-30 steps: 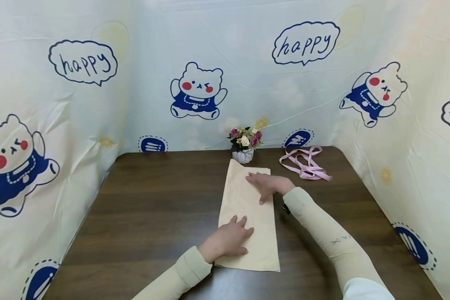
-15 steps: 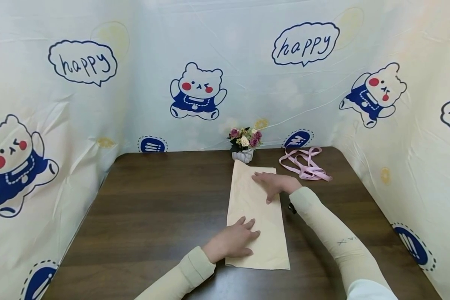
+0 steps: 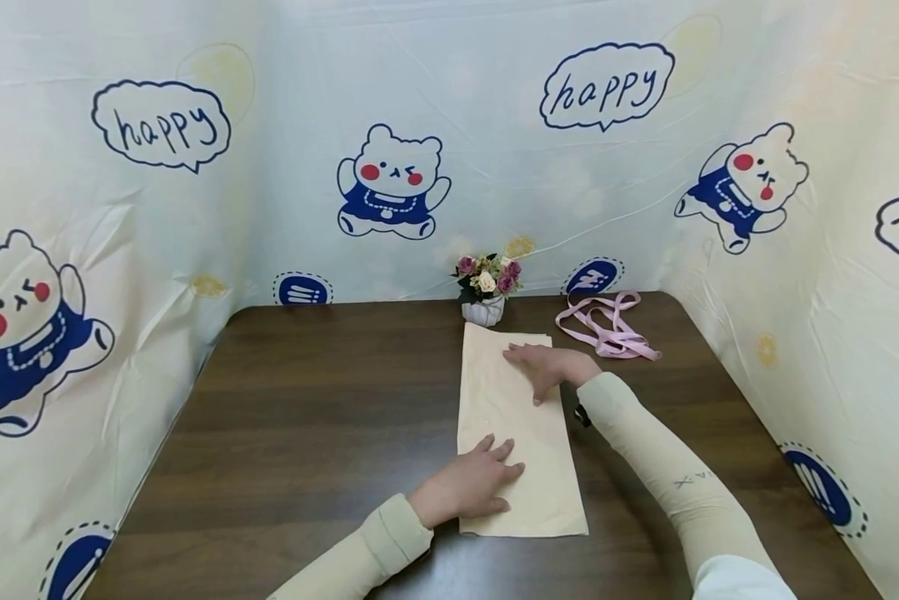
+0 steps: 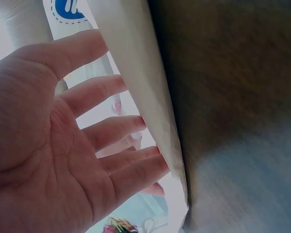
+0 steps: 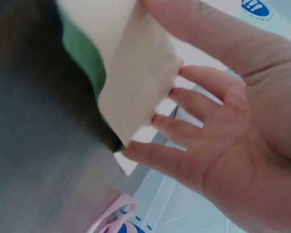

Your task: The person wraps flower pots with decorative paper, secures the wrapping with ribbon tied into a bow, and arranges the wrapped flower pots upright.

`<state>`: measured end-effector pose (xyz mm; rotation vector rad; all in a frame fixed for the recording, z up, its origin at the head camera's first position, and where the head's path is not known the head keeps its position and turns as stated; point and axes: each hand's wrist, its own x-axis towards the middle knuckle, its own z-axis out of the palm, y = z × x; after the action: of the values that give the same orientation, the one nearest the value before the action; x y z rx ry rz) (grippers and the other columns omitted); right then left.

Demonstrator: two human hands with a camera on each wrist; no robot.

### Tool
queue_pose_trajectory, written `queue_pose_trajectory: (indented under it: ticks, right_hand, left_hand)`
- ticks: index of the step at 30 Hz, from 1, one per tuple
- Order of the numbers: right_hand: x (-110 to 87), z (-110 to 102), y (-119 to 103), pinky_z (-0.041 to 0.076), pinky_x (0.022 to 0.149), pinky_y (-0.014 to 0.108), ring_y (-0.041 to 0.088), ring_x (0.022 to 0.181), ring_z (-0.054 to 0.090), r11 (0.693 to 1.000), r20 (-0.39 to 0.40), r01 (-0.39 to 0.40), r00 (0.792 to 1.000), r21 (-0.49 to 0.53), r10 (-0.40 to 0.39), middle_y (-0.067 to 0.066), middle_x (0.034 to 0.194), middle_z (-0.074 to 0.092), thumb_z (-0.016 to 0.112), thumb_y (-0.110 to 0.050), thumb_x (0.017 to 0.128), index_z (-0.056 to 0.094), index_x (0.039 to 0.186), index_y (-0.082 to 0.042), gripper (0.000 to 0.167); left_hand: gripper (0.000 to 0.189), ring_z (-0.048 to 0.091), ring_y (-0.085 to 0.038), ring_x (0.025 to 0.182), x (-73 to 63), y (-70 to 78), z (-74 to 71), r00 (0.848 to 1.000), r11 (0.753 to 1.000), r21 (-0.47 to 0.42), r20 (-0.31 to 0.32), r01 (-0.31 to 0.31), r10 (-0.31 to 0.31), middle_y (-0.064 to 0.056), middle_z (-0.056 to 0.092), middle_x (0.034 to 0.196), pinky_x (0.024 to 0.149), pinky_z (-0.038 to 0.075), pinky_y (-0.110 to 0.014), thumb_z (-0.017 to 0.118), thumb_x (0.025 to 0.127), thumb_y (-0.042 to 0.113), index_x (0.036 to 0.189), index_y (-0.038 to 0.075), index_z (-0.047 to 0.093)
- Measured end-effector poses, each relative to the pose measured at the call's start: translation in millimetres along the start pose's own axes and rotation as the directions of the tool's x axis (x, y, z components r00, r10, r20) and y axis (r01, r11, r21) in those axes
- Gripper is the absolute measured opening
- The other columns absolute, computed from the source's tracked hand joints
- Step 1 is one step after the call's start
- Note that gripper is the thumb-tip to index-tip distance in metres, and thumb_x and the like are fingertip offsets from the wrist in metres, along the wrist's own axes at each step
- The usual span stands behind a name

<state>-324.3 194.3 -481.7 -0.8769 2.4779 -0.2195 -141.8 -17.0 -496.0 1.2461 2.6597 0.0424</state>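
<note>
A folded cream cloth (image 3: 520, 425) lies lengthwise on the dark wooden table, its long side running away from me. My left hand (image 3: 470, 482) rests spread on its near left part, and the left wrist view shows those fingertips touching the cloth's surface. Toward the far right edge of the cloth, my right hand (image 3: 550, 368) presses with its fingers extended. A green layer (image 5: 82, 56) shows beneath the cream one in the right wrist view. Neither hand pinches anything that I can see.
Just beyond the cloth stands a small white pot of artificial flowers (image 3: 485, 292). A loose heap of pink ribbon (image 3: 614, 333) lies at the far right. Printed fabric curtains (image 3: 269, 192) enclose the table (image 3: 307, 417) at the back and sides.
Both hands and the cloth have slid to the right over the last second, mostly in the first half. The cloth's near end has shifted slightly farther right since. Pot and ribbon stay put.
</note>
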Motion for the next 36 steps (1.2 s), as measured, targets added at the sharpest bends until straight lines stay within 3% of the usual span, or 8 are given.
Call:
queue_pose_trajectory:
  ticks: [8, 13, 17, 21, 26, 31, 36]
  right_hand:
    - [-8.7, 2, -5, 0.026, 0.121, 0.055, 0.043, 0.148, 0.032, 0.997, -0.034, -0.063, 0.997, 0.043, 0.064, 0.024, 0.162, 0.032, 0.089, -0.012, 0.076, 0.034, 0.157, 0.000, 0.099]
    - [-16.4, 7, 0, 0.031, 0.119, 0.054, 0.042, 0.144, 0.039, 0.995, -0.093, -0.045, 0.994, 0.088, 0.054, 0.024, 0.154, 0.044, 0.086, -0.012, 0.080, 0.041, 0.151, 0.005, 0.086]
    - [-24.5, 11, 6, 0.036, 0.116, 0.053, 0.040, 0.140, 0.046, 0.987, -0.150, -0.080, 0.984, 0.136, 0.101, 0.022, 0.149, 0.051, 0.082, -0.011, 0.084, 0.048, 0.147, 0.004, 0.073]
    - [-35.6, 10, 6, 0.045, 0.107, 0.053, 0.038, 0.125, 0.058, 0.973, -0.220, -0.150, 0.957, 0.178, 0.187, 0.024, 0.135, 0.061, 0.077, -0.015, 0.089, 0.054, 0.140, 0.006, 0.060]
    - [-47.5, 8, 1, 0.057, 0.082, 0.046, 0.028, 0.085, 0.065, 0.922, -0.289, -0.279, 0.889, 0.270, 0.354, 0.020, 0.103, 0.070, 0.074, -0.021, 0.092, 0.066, 0.120, 0.008, 0.041]
    - [-53.8, 15, 3, 0.052, 0.056, 0.032, 0.019, 0.058, 0.063, 0.861, -0.194, -0.412, 0.857, 0.299, 0.477, 0.010, 0.075, 0.067, 0.071, -0.031, 0.096, 0.072, 0.091, -0.001, 0.030]
    - [-54.3, 26, 5, 0.047, 0.048, 0.030, 0.018, 0.050, 0.060, 0.842, -0.136, -0.444, 0.855, 0.306, 0.500, 0.009, 0.068, 0.064, 0.069, -0.036, 0.096, 0.066, 0.086, -0.003, 0.034]
  left_hand:
    - [0.059, 0.049, -0.044, 0.137, 0.5, -0.5, 1.3, 1.000, 1.000, -0.016, 0.002, -0.006, 0.006, -0.015, 0.047, 0.155, 0.110, 0.046, -0.040, 0.074, 0.091, 0.044, 0.144, 0.022, 0.059]
    - [0.059, 0.049, -0.043, 0.137, 0.6, -0.1, 1.9, 1.000, 1.000, -0.021, 0.005, 0.001, -0.001, -0.015, 0.047, 0.155, 0.111, 0.045, -0.038, 0.074, 0.091, 0.044, 0.144, 0.023, 0.059]
    - [0.058, 0.049, -0.044, 0.137, -0.3, 0.7, -0.4, 1.000, 1.000, -0.023, -0.002, -0.008, 0.008, -0.017, 0.047, 0.154, 0.113, 0.043, -0.039, 0.074, 0.092, 0.042, 0.144, 0.021, 0.060]
    - [0.058, 0.048, -0.044, 0.137, -0.9, 2.0, -2.2, 1.000, 0.999, -0.035, 0.006, 0.004, -0.004, -0.016, 0.046, 0.156, 0.112, 0.044, -0.039, 0.074, 0.092, 0.041, 0.145, 0.021, 0.059]
    - [0.059, 0.046, -0.043, 0.140, -2.7, 3.0, -2.4, 0.999, 0.998, -0.055, 0.020, 0.030, -0.029, -0.014, 0.043, 0.158, 0.110, 0.046, -0.038, 0.073, 0.093, 0.041, 0.146, 0.024, 0.057]
    - [0.058, 0.046, -0.042, 0.140, -3.7, 3.7, -1.7, 0.999, 0.999, -0.035, 0.014, 0.029, -0.029, -0.014, 0.044, 0.158, 0.111, 0.045, -0.037, 0.073, 0.093, 0.041, 0.146, 0.024, 0.057]
    - [0.058, 0.046, -0.040, 0.140, -4.4, 4.7, -3.3, 0.999, 0.999, -0.017, 0.023, 0.037, -0.036, -0.012, 0.044, 0.158, 0.109, 0.046, -0.037, 0.073, 0.093, 0.042, 0.146, 0.026, 0.058]
